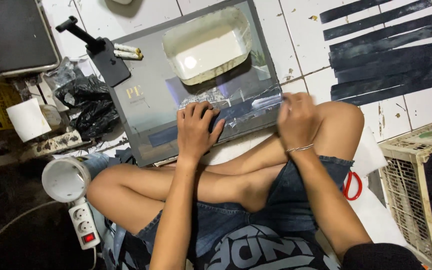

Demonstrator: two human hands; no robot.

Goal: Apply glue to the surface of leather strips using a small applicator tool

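Observation:
I sit cross-legged on a white tiled floor with a large grey board (151, 95) lying in front of my knees. A dark strip (236, 112) stretches along the board's near edge. My left hand (196, 131) presses flat on the strip near its middle, fingers spread. My right hand (296, 120) is at the strip's right end by the board's corner, blurred, fingers curled around that end. A silver bracelet circles my right wrist. On the board's far part stands a white rectangular tub (208, 45) of pale liquid.
Several dark strips (383, 52) lie side by side on the tiles at the far right. Red-handled scissors (352, 186) lie by my right thigh. A wire crate (418, 195) stands right. Left: black plastic bag (83, 102), white cup (66, 179), power strip (84, 223), black tool (101, 52).

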